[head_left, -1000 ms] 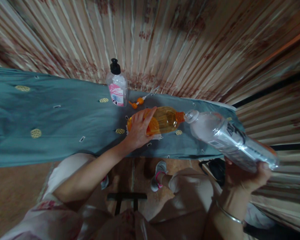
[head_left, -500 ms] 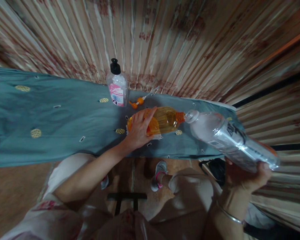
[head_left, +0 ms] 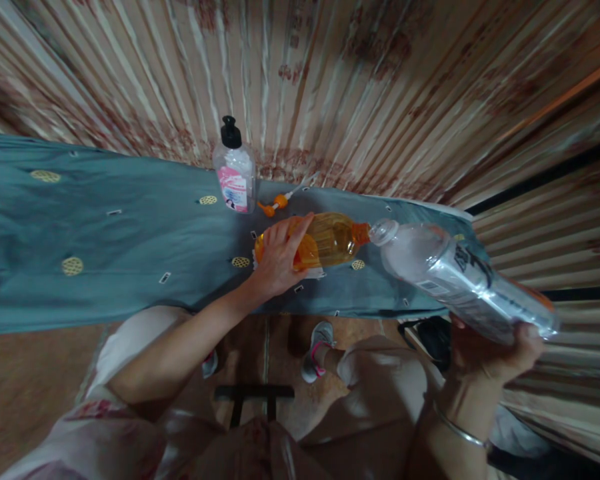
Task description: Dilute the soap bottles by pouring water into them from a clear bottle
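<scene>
At the right end of the teal-clothed bench [head_left: 130,240], the right hand [head_left: 495,350] grips a clear cylindrical plastic bottle [head_left: 465,280]; between front and back edges, the left hand [head_left: 279,260] curls round an amber plastic bottle [head_left: 334,239], mouths together.

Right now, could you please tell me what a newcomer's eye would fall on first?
It would probably be the amber bottle under the left hand, its neck close to the mouth of the clear plastic bottle in the right hand. Beyond, near the curtain, is a pink-labelled pump bottle with an orange pump head beside it.
</scene>
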`<state>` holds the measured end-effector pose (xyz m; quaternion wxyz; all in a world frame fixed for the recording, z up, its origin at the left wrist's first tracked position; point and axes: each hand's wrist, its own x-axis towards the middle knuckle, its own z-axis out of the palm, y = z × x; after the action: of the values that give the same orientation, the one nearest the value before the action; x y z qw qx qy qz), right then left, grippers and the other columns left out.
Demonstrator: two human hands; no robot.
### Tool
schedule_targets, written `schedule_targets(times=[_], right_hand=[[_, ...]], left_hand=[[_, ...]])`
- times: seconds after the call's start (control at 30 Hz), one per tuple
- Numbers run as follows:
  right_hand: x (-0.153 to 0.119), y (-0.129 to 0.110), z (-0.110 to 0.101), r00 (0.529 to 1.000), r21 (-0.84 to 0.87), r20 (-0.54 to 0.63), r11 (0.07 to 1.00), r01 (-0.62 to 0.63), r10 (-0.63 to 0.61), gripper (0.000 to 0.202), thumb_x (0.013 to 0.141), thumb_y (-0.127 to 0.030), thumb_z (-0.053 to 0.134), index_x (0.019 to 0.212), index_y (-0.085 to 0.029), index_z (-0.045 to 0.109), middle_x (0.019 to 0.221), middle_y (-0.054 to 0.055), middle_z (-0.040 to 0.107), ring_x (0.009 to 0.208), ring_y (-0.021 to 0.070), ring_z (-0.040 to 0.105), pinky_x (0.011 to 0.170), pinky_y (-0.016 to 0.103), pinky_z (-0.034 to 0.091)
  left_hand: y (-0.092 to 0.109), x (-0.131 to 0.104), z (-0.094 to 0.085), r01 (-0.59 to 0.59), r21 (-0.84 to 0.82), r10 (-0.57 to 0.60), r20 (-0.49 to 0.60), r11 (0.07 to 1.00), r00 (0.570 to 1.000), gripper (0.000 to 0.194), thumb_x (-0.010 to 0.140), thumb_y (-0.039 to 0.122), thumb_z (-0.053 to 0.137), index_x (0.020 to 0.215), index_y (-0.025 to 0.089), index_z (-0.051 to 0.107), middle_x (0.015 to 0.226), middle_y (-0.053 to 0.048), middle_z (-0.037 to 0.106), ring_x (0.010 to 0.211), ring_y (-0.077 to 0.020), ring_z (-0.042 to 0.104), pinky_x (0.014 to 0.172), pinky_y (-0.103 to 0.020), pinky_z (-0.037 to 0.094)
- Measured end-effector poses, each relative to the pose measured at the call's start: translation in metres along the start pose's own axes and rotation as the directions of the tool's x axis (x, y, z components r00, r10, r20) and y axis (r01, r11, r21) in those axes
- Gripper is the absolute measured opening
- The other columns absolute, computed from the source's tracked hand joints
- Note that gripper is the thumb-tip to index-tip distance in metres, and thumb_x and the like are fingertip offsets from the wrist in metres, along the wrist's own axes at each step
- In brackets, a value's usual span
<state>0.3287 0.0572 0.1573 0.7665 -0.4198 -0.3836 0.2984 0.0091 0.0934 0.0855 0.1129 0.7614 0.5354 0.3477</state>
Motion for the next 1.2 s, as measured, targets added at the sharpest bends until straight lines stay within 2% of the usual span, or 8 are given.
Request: schedule_targets(times=[0.13,0.37,0.63,1.2], right_hand=[[0.0016,0.0020,-0.0028,1.000,0.001,0.015,1.000,0.004,-0.004,0.043,0.051,-0.045,0.068,0.089,-0.026,0.071,0.087,-0.001,0.065,0.065,0.0151,0.054,0.030,0.018,0.025],[-0.0002,-0.0003,-0.0009,0.999,-0.009,-0.033,0.999,-0.031,0.031,0.042,0.051,-0.043,0.067,0.089,-0.027,0.070,0.088,0.000,0.063,0.067,0.0148,0.054,0.032,0.017,0.024],[-0.0003,-0.0008,0.0009,0.998,-0.010,-0.053,1.000,-0.030,0.029,0.045,0.048,-0.044,0.067,0.089,-0.025,0.069,0.087,0.001,0.063,0.066,0.0150,0.053,0.033,0.017,0.023],[0.0018,0.0021,-0.0066,0.999,0.016,0.036,1.000,-0.006,0.006,0.042,0.053,-0.044,0.070,0.092,-0.027,0.072,0.089,-0.001,0.066,0.067,0.0154,0.057,0.028,0.018,0.030]], left_hand=[[-0.0006,-0.0001,0.0007,0.003,-0.006,-0.003,-0.003,1.000,1.000,0.102,0.074,0.031,0.082,0.159,0.021,0.027,0.149,-0.016,0.048,0.135,-0.0362,0.046,0.114,-0.053,0.035],[-0.0014,-0.0006,0.0019,0.015,-0.022,-0.015,-0.011,1.000,1.000,0.099,0.076,0.038,0.081,0.160,0.024,0.029,0.148,-0.015,0.048,0.134,-0.0359,0.046,0.114,-0.053,0.036],[-0.0010,-0.0004,0.0019,0.006,0.002,-0.006,-0.014,1.000,1.000,0.102,0.072,0.030,0.083,0.159,0.019,0.030,0.148,-0.017,0.048,0.133,-0.0353,0.046,0.113,-0.051,0.037],[-0.0021,-0.0009,0.0027,0.003,-0.002,-0.003,-0.006,1.000,1.000,0.103,0.073,0.032,0.083,0.158,0.019,0.028,0.150,-0.018,0.047,0.135,-0.0363,0.045,0.115,-0.052,0.035]])
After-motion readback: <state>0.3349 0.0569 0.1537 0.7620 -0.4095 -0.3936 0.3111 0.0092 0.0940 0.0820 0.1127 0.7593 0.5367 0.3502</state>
